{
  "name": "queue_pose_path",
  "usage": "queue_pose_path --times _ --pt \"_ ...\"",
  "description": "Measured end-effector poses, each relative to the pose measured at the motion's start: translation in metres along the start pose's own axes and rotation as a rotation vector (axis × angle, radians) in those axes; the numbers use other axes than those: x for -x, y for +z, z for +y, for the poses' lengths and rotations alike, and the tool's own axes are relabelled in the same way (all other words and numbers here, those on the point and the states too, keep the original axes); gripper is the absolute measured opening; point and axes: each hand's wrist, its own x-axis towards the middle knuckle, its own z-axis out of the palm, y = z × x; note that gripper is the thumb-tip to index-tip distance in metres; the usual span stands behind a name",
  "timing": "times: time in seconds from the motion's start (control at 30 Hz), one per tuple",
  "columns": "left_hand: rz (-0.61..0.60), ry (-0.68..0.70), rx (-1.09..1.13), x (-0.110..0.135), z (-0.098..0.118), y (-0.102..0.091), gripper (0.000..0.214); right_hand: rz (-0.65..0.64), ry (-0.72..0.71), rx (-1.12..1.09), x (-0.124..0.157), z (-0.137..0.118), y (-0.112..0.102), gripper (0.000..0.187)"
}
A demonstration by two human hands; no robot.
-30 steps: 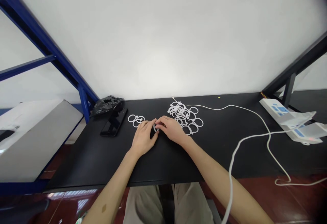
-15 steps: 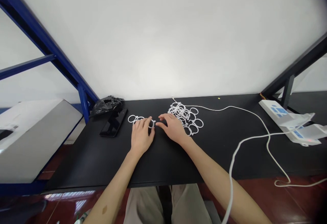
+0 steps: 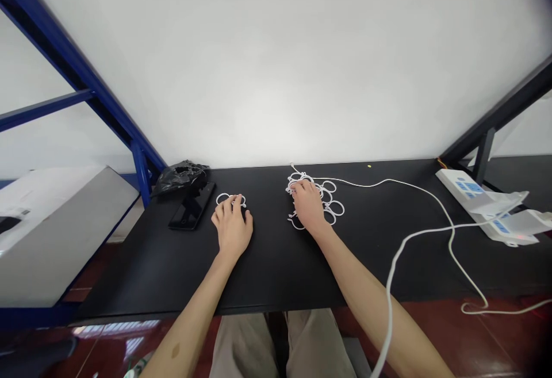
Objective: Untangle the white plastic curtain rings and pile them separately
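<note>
My left hand [image 3: 233,228] lies palm down on the black tabletop with fingers spread. Its fingertips rest on a small group of thin white loops [image 3: 223,198], which look like cable ties closed into rings; the hand partly hides them. Farther right, my right hand [image 3: 308,205] is over a larger heap of the same white loops [image 3: 337,208]. Its fingers are slightly bent and apart, with the tips touching loops at the heap's left side. The thumb and the loops beneath the palm are hidden, and no loop is visibly lifted.
A black phone [image 3: 192,208] and a crumpled black plastic bag [image 3: 181,176] lie at left. White cord [image 3: 409,182] runs from behind the heap to the right, where a thicker cable crosses it. A white-and-blue box [image 3: 468,188] with plastic flaps is at far right. Blue posts [image 3: 107,113] stand left.
My hands have moved apart. The right one went from near the left hand onto the heap; the left shifted slightly left, and the loop near its thumb now lies farther left with the small group.
</note>
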Motion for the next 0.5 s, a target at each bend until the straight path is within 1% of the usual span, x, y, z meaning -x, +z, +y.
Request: queue_pose_path --times 0.13,0.2,0.27,0.3,0.33,0.37,0.43,0.5 --pt "0.013 0.077 0.018 0.001 0.002 -0.002 0.036 0.048 0.016 -0.024 -0.001 -0.002 -0.007 0.019" --pt "0.033 0.122 0.024 0.002 0.004 -0.004 0.034 0.085 -0.003 -0.07 -0.001 -0.006 -0.012 0.017" --pt "0.043 0.174 0.033 0.003 0.006 -0.005 0.034 0.12 -0.051 -0.202 0.0 -0.013 -0.016 0.016" --pt "0.04 0.202 0.038 0.003 0.007 -0.006 0.036 0.126 -0.083 -0.308 0.002 -0.017 -0.018 0.015" --pt "0.034 0.227 0.043 0.004 0.008 -0.006 0.039 0.115 -0.099 -0.421 0.004 -0.022 -0.019 0.013" --pt "0.024 0.252 0.048 0.004 0.008 -0.007 0.043 0.078 -0.104 -0.531 0.006 -0.028 -0.019 0.011" --pt "-0.002 0.294 0.057 0.005 0.008 -0.007 0.055 -0.037 -0.092 -0.713 0.011 -0.039 -0.019 0.007" --pt "-0.03 0.329 0.066 0.005 0.007 -0.006 0.062 -0.148 -0.068 -0.845 0.016 -0.048 -0.018 0.007"
